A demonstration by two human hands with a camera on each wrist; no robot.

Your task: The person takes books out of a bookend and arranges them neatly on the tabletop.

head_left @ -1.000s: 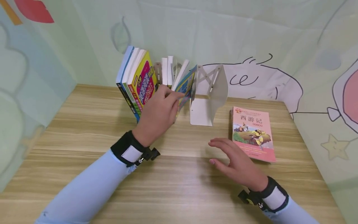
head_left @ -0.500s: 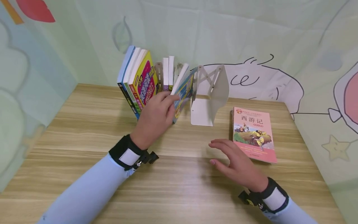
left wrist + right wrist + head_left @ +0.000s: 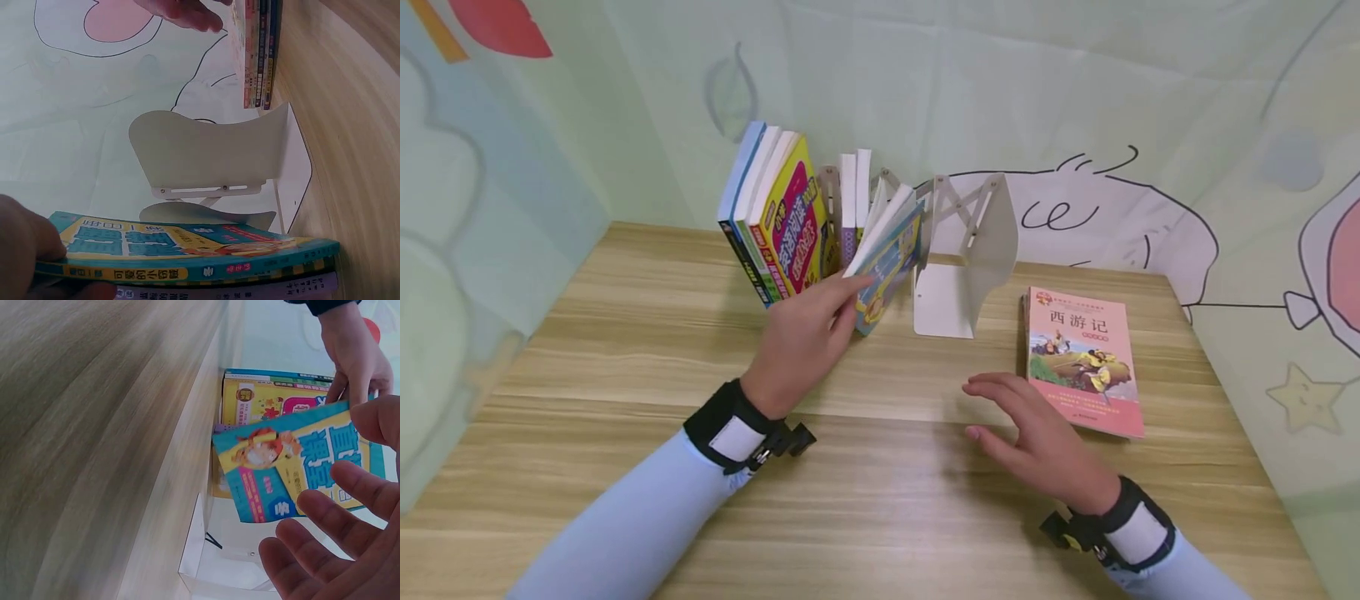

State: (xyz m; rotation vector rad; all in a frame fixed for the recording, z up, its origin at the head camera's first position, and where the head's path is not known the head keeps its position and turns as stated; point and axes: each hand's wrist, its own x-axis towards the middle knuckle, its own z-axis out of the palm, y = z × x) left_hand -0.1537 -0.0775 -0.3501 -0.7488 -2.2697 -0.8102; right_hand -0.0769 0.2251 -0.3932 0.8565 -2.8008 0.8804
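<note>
My left hand [image 3: 805, 337] pinches a thin teal-and-yellow book [image 3: 891, 258] by its near upper edge. The book leans over to the right, its cover facing up in the left wrist view; beneath it shows a purple spine [image 3: 300, 285]. Behind that hand, white-paged books [image 3: 855, 187] stand in an expandable metal bookend [image 3: 992, 242]. The bookend's right section holds nothing. My right hand [image 3: 1041, 442] hovers over the table with fingers loosely spread, holding nothing. Beside its fingertips lies a stack of books topped by a pink one [image 3: 1086, 358].
Several thick books stand tilted at the left end of the bookend, a yellow-and-magenta one [image 3: 793, 221] outermost. The wooden table [image 3: 880, 500] meets a cartoon-printed wall cloth [image 3: 850, 75] at the back and sides.
My left hand has moved down and left, toward me, drawing the teal-and-yellow book outward; its cover shows more. The right hand has stayed in place.
</note>
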